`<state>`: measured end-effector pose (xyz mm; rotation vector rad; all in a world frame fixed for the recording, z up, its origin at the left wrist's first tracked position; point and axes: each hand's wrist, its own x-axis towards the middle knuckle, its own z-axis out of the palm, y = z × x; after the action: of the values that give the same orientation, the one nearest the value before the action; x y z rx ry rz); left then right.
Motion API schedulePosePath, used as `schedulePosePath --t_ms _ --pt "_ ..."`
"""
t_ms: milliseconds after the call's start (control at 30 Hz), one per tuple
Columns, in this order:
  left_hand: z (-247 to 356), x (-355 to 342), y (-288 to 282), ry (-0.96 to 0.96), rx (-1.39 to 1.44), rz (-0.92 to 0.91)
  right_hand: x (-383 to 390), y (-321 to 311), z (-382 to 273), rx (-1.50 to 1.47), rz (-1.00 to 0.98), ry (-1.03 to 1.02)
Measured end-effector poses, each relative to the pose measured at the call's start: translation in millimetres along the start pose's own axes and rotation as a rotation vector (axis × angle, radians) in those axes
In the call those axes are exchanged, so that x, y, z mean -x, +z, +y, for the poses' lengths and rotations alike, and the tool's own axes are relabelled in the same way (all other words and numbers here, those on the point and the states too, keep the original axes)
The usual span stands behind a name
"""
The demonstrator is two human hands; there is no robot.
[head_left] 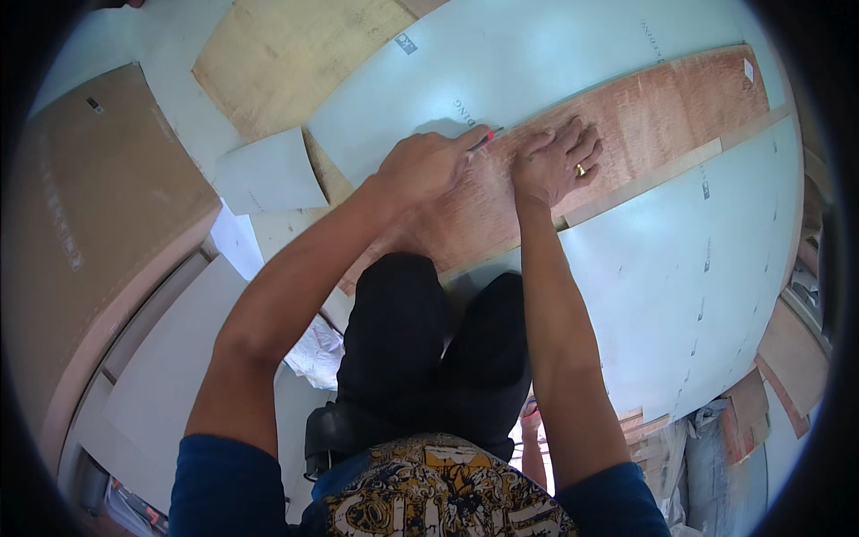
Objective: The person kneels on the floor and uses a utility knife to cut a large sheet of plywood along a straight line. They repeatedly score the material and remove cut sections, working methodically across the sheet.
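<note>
A long strip of reddish-brown plywood [649,121] lies across a large pale blue-white sheet with printed marks [537,54]. My left hand [425,166] is closed around a small red tool with a thin dark tip [489,137]; most of the tool is hidden in the fingers. The tip is at the plywood's far edge, where it borders the pale sheet. My right hand [559,161] presses on the plywood with its fingers stretched out, a ring on one finger. My knees [398,286] are against the strip's near side.
A brown cardboard-coloured panel [107,206] stands at the left. Tan plywood [286,63] and a small pale offcut [268,174] lie beyond my left arm. Another printed pale sheet [671,277] spreads to the right, with stacked wood pieces [747,412] at the lower right.
</note>
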<state>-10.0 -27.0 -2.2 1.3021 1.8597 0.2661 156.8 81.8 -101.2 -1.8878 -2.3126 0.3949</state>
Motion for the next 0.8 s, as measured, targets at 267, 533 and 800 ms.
schedulePosePath --t_ms 267,533,800 --pt "-2 -12 -13 0.047 -0.039 -0.128 1 2 4 0.006 0.008 0.008" --pt "-30 45 -7 -0.121 -0.243 -0.341 4 8 8 0.017 0.087 -0.048" --pt "-94 161 7 -0.247 -0.169 -0.396 -1 10 11 0.031 0.132 -0.084"
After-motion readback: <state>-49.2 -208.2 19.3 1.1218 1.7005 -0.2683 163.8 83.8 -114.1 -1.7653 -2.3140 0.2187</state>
